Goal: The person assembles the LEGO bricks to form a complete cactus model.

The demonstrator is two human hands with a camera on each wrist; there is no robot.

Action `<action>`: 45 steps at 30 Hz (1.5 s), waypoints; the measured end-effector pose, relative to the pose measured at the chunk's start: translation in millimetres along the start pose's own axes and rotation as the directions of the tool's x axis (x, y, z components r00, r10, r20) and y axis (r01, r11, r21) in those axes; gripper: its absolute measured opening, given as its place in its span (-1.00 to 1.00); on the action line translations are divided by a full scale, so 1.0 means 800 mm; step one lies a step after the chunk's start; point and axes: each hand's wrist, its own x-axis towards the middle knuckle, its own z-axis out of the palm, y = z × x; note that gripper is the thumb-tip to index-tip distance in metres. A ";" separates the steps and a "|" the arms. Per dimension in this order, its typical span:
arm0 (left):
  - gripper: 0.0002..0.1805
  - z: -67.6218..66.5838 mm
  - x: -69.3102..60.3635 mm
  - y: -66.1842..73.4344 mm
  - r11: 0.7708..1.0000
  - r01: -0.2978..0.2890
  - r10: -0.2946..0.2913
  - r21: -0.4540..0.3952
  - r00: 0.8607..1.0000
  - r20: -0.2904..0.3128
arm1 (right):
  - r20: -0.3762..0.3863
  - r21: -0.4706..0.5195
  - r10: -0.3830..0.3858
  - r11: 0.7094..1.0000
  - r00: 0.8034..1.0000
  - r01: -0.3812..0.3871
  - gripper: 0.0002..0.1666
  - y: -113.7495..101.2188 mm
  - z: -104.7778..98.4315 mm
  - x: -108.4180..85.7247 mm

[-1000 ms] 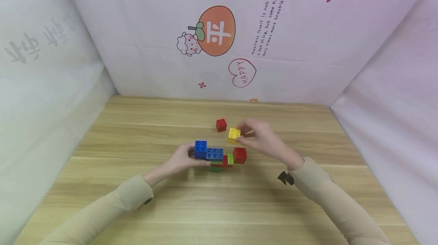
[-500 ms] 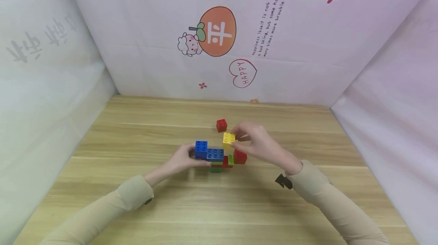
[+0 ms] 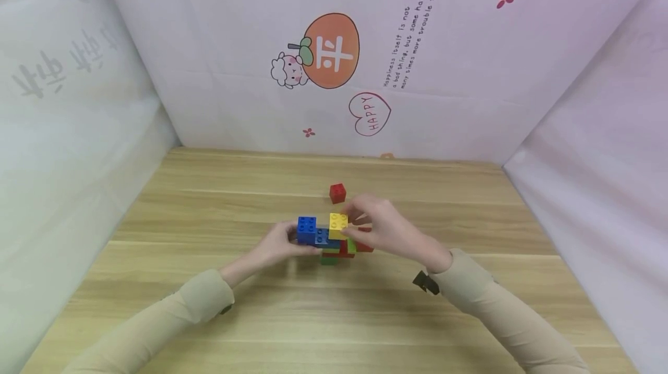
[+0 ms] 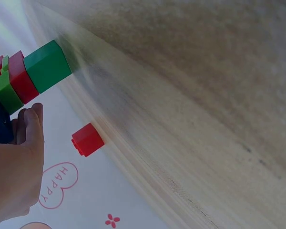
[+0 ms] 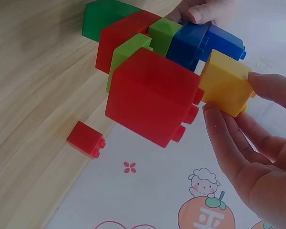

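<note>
My right hand (image 3: 388, 229) pinches a yellow toy brick (image 3: 338, 225) between thumb and fingers. The brick is over the right end of the dark blue brick (image 3: 322, 237); whether they touch I cannot tell. My left hand (image 3: 279, 243) holds the built brick stack at its left, near the bright blue brick (image 3: 306, 229). In the right wrist view the stack has a green brick (image 5: 107, 20) at its base, then a long red brick (image 5: 126, 39), lime bricks (image 5: 163, 34), the blue ones, and a large red brick (image 5: 152, 95) at one side.
A loose red brick (image 3: 337, 193) lies on the wooden table (image 3: 235, 182) behind the stack. A printed white cloth (image 3: 229, 72) hangs behind the table, with cloth walls at left and right.
My right hand has carried the yellow brick leftward and nearer to me, from beyond the red brick to over the dark blue one. The left hand keeps its hold on the stack.
</note>
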 end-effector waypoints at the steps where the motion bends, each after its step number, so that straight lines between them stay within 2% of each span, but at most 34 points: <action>1: -0.37 0.000 0.000 0.000 1.000 -0.002 0.002 0.000 1.000 -0.001 | 0.005 -0.002 0.003 1.000 1.000 -0.003 -0.66 0.000 0.001 0.000; 14: -0.39 0.002 0.000 -0.001 1.000 -0.018 0.018 -0.015 1.000 -0.006 | 0.028 -0.019 -0.009 1.000 1.000 0.010 -0.65 0.003 0.008 0.004; 23: -0.38 0.001 -0.001 0.001 1.000 0.003 -0.003 0.002 1.000 -0.003 | 0.039 -0.079 -0.037 0.996 0.999 0.040 -0.63 0.000 0.009 0.007; 45: -0.40 0.000 0.001 0.001 1.000 -0.007 0.007 0.019 1.000 -0.015 | 0.036 -0.031 -0.011 0.999 0.999 0.012 -0.69 -0.001 0.010 0.008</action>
